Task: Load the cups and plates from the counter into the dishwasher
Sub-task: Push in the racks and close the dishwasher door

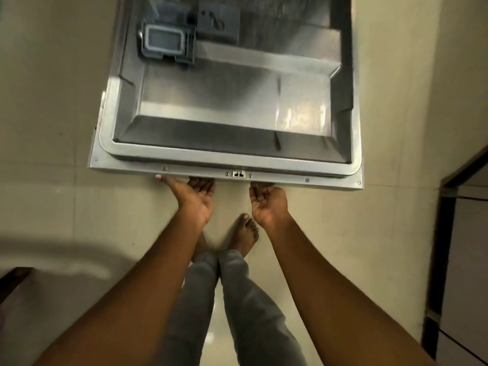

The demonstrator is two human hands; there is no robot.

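The dishwasher door point(227, 101) lies folded down, nearly flat, its steel inner face turned up towards me. A grey detergent compartment point(166, 43) sits on that face at the upper left. Both my hands are palm-up under the door's near edge. My left hand point(194, 196) has its fingers curled beneath the edge, left of the latch point(239, 174). My right hand point(268, 202) grips the same edge just right of the latch. No cups or plates are in view.
Beige floor tiles point(52, 128) surround the door. My bare foot point(245, 233) and grey trouser legs stand right below the hands. A dark-framed cabinet point(459, 247) stands at the right. A blurred pale shape point(52, 257) fills the lower left.
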